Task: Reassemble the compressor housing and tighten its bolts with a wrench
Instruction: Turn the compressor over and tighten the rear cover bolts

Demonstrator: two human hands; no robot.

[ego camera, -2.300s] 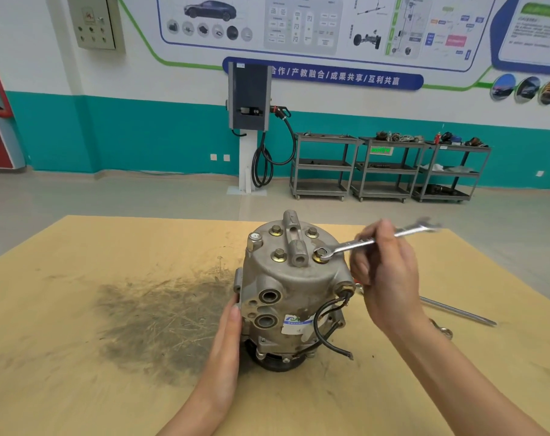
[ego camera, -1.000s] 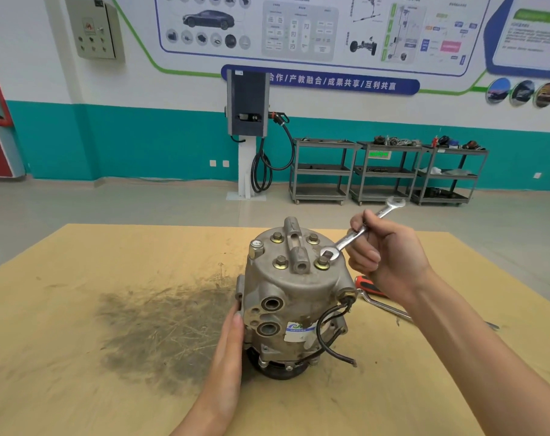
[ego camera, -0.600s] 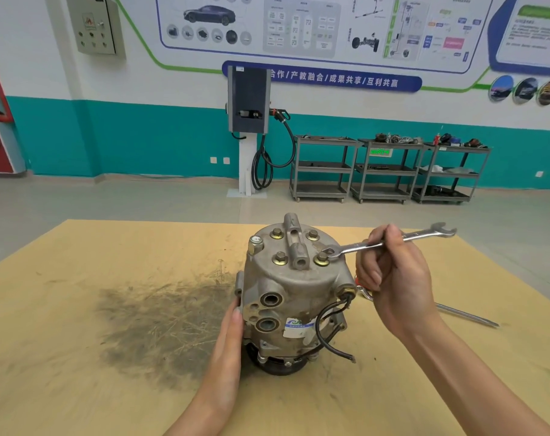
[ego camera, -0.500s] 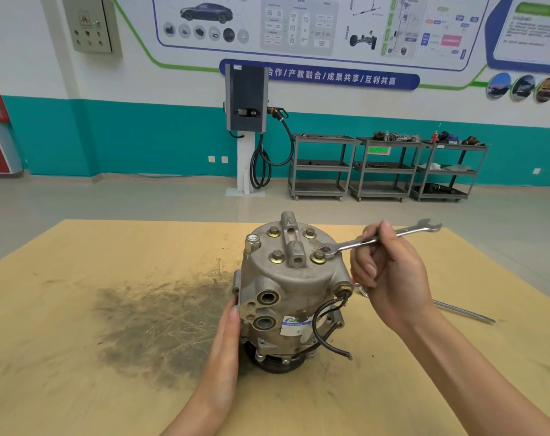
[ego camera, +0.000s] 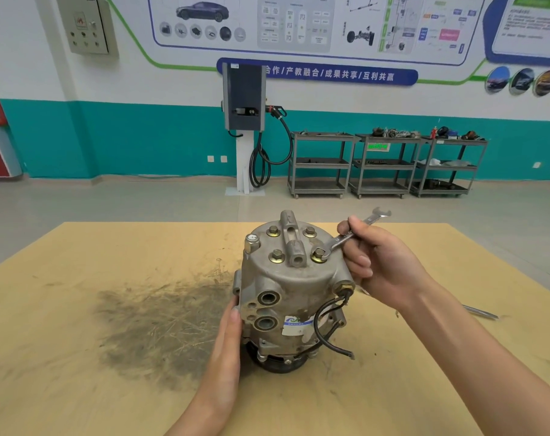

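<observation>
Two hands working: left hand [ego camera: 228, 338] flat, bracing the heavy cast compressor [ego camera: 291, 297]; right hand [ego camera: 377, 265] grip clamped mid-shaft on the stiff wrench [ego camera: 350, 236], seated on a bolt [ego camera: 318, 255].

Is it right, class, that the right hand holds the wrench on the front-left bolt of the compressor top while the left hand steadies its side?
Not quite. The head view shows the wrench in the right hand on the front-right bolt of the compressor. The left hand does steady its side.
</observation>
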